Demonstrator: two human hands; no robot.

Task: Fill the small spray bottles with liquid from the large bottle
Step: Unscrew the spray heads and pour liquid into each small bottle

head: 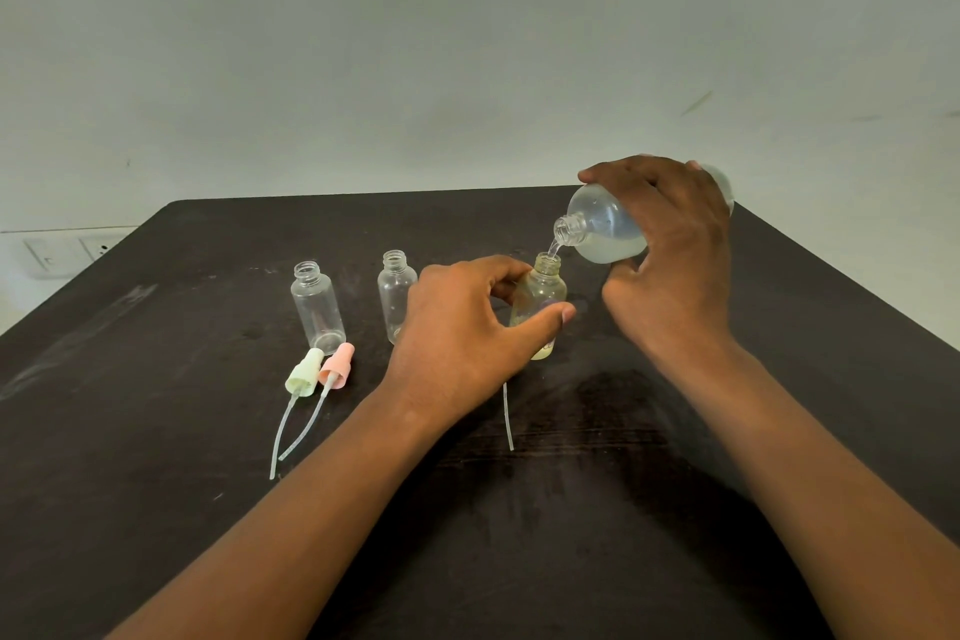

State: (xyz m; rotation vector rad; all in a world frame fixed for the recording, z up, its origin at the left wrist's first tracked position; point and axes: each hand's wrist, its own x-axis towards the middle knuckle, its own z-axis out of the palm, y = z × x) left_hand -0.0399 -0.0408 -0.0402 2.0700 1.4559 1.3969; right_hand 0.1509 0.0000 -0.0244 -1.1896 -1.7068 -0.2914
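Nearest on the worktop (pixel 156 431), a loose dip tube (pixel 508 418) is lying just this side of the left hand (pixel 457 333). Left of it, the green cap (pixel 304 373) and pink cap (pixel 336 365) are lying side by side, touching, tubes trailing toward the camera.

Third bottle (pixel 540 299) is being steadied upright by the left hand, thumb and fingers curled round it; it is partly full of pale yellowish liquid. Two empty bottles (pixel 317 304) (pixel 396 294) are standing uncapped to the left, apart from each other; the nearer one to the hand is partly hidden by it.

Big bottle (pixel 605 229) is being gripped by the right hand (pixel 670 250), tilted neck-down, a thin stream being run into the third bottle's mouth.

Step in hand: first fill, judged roughly halfway. Next: the tilt is to be eased back before the neck is reached, then the pour is to be shifted to the next empty bottle. The narrow mouth is leaving little margin; spill risk is being judged real.
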